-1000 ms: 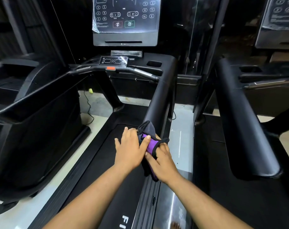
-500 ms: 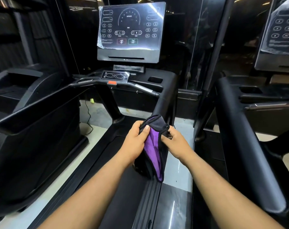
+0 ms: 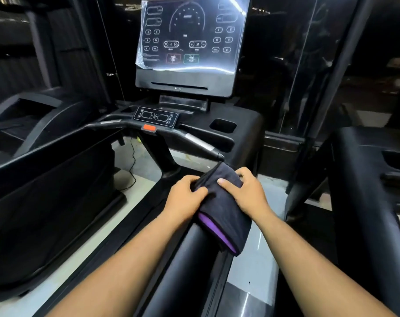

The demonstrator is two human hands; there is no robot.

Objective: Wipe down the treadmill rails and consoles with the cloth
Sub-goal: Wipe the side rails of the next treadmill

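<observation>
A dark cloth [image 3: 222,207] with a purple inner side lies folded over the black right side rail [image 3: 185,266] of the treadmill in front of me. My left hand [image 3: 185,197] grips its left edge. My right hand [image 3: 247,193] presses on its upper right part, fingers spread over the fabric. The purple side shows only along the cloth's lower edge. The console screen [image 3: 190,42], covered in clear film, stands straight ahead, with a small control panel [image 3: 155,116] and an orange button [image 3: 149,127] below it.
The left side rail [image 3: 45,154] runs diagonally at the left. A silver-tipped handlebar [image 3: 201,145] juts toward the cloth. A cup holder [image 3: 223,125] sits right of the panel. A neighbouring treadmill's thick rail [image 3: 363,202] stands at the right. A cable [image 3: 132,163] trails on the floor.
The cloth went from hanging between my hands with its purple side exposed to lying folded over the right rail. Both hands now press on it, and my view has tilted up toward the console.
</observation>
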